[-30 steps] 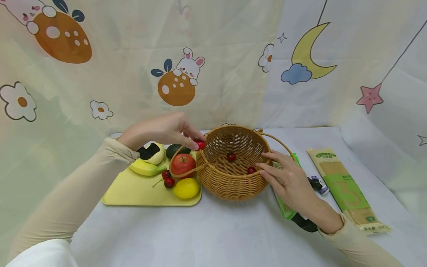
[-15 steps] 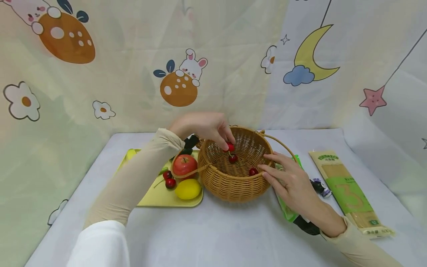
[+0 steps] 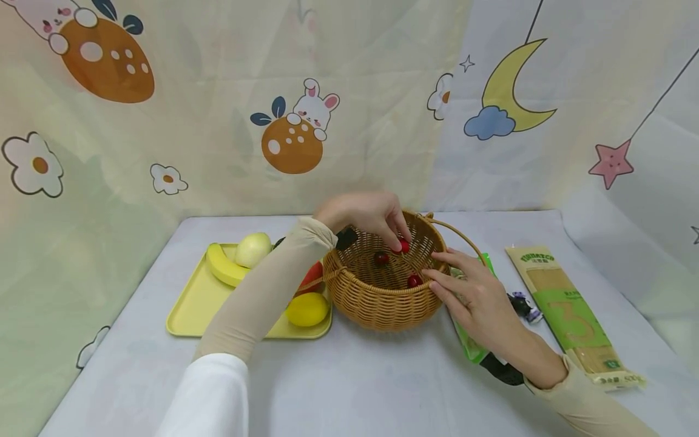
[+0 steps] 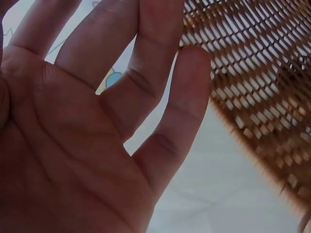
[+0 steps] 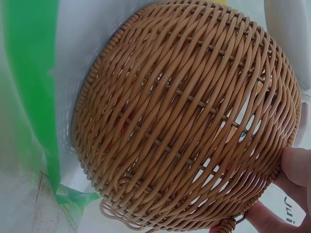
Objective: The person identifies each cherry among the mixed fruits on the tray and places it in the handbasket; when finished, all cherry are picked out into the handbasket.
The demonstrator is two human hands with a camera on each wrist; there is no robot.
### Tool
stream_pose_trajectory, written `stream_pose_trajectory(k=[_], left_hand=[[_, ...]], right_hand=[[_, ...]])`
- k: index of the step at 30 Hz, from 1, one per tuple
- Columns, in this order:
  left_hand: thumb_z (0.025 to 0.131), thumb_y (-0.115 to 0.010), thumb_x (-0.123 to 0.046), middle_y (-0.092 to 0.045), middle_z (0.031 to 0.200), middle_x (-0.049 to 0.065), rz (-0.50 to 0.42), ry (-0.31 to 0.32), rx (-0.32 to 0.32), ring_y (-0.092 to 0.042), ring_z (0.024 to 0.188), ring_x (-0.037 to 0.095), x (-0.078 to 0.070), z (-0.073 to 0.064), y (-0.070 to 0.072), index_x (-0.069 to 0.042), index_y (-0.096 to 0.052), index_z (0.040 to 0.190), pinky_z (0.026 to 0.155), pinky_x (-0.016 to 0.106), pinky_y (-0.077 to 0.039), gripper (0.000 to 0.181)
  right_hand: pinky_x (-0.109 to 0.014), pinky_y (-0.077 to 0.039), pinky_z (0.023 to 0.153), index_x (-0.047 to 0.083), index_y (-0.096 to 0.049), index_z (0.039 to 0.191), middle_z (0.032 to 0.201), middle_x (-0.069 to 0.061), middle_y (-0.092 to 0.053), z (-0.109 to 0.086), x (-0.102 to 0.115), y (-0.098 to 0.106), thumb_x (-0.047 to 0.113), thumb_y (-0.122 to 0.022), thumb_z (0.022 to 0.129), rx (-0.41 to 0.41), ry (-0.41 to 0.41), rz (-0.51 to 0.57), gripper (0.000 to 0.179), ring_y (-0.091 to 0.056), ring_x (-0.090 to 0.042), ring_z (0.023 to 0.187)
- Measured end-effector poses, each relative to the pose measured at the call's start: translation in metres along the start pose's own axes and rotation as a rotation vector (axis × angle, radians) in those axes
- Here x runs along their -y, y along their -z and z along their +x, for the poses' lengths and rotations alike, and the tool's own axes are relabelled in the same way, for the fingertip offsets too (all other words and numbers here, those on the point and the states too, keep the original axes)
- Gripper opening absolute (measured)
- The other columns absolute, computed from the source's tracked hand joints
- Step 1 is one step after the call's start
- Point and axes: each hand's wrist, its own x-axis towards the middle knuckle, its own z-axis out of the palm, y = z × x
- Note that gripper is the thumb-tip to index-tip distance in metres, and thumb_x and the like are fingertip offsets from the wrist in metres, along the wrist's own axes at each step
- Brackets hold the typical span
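Note:
My left hand (image 3: 374,215) reaches over the back of the wicker basket (image 3: 382,309) and pinches a red cherry (image 3: 405,246) between thumb and fingertips, inside the rim. Two darker cherries lie in the basket: one cherry (image 3: 381,258) near the middle, another cherry (image 3: 414,280) by the right front wall. My right hand (image 3: 477,297) grips the basket's right rim with its fingertips. The right wrist view shows the woven side (image 5: 189,116) close up, with fingers (image 5: 296,165) at the rim. In the left wrist view the palm (image 4: 73,145) shows beside the weave; the pinched cherry is out of sight there.
Left of the basket, a yellow tray (image 3: 188,312) bears a banana (image 3: 224,267), a pale round fruit (image 3: 253,250), a lemon (image 3: 308,309) and a partly hidden red apple (image 3: 312,278). At right lie a green packet (image 3: 466,340), a small dark-purple item (image 3: 525,307) and a noodle pack (image 3: 573,315).
My left hand has carried the cherry rightward from the basket's left rim to inside its right half. The right hand has stayed at the rim.

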Motion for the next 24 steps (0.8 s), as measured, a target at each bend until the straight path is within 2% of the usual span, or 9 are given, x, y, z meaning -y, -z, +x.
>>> stream_pose_trajectory(k=[6, 10, 15, 24], left_hand=[[0.091, -0.079, -0.015, -0.079, 0.114, 0.004, -0.019, 0.010, -0.017, -0.075, 0.105, 0.011, 0.011, 0.012, -0.014, -0.009, -0.077, 0.121, 0.089, 0.023, -0.057, 0.030], [0.091, -0.079, -0.015, -0.079, 0.111, 0.004, -0.033, -0.001, -0.013, -0.075, 0.103, 0.011, 0.018, 0.017, -0.020, -0.008, -0.076, 0.123, 0.085, 0.022, -0.057, 0.033], [0.091, -0.079, -0.014, -0.080, 0.110, 0.004, -0.039, -0.007, -0.024, -0.075, 0.101, 0.011, 0.020, 0.019, -0.022, -0.007, -0.075, 0.123, 0.083, 0.023, -0.058, 0.033], [0.090, -0.080, -0.017, -0.079, 0.114, 0.000, -0.022, 0.035, -0.014, -0.073, 0.107, 0.010, 0.021, 0.020, -0.023, -0.012, -0.076, 0.123, 0.087, 0.025, -0.058, 0.033]], right_hand=[[-0.055, -0.048, 0.098, 0.013, -0.078, 0.120, 0.138, -0.013, -0.064, 0.000, 0.001, 0.000, 0.007, -0.076, 0.090, 0.001, 0.003, 0.000, 0.030, -0.056, -0.036, 0.131], [-0.056, -0.048, 0.098, 0.013, -0.078, 0.119, 0.138, -0.013, -0.064, 0.001, 0.001, 0.000, 0.007, -0.076, 0.090, -0.001, 0.008, 0.000, 0.030, -0.057, -0.036, 0.131], [-0.056, -0.048, 0.099, 0.013, -0.078, 0.120, 0.138, -0.013, -0.064, 0.002, 0.000, 0.000, 0.007, -0.076, 0.090, 0.002, 0.008, -0.008, 0.031, -0.056, -0.036, 0.131], [-0.056, -0.047, 0.099, 0.013, -0.078, 0.120, 0.137, -0.013, -0.064, 0.001, 0.000, -0.001, 0.007, -0.076, 0.090, 0.008, -0.005, -0.008, 0.030, -0.056, -0.035, 0.131]])
